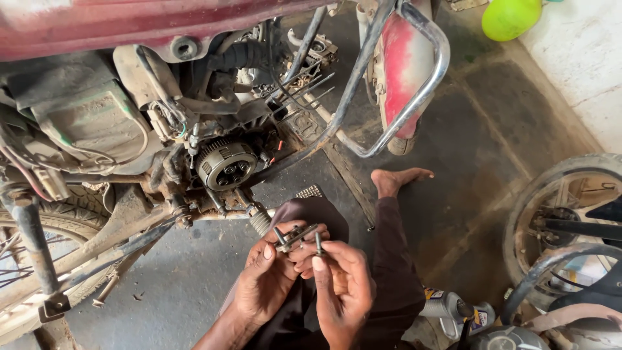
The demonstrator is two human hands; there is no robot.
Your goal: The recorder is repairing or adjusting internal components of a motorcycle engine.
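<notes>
My left hand [265,279] grips a small metal plate part with bolts sticking out [295,236], held over my knee. My right hand [342,282] pinches a single bolt [318,244] upright, right beside that part and touching it or nearly so. Above and to the left, the motorcycle's engine side stands uncovered, with the round clutch assembly [225,164] exposed. A coil spring [260,220] on the kick shaft pokes out just above my left hand.
A red motorcycle [78,26] fills the upper left, its crash guard bar [414,97] reaching right. My bare foot [396,180] rests on the concrete floor. A second wheel [564,201] and oil bottles [453,310] sit at right. A green ball [510,17] lies far up.
</notes>
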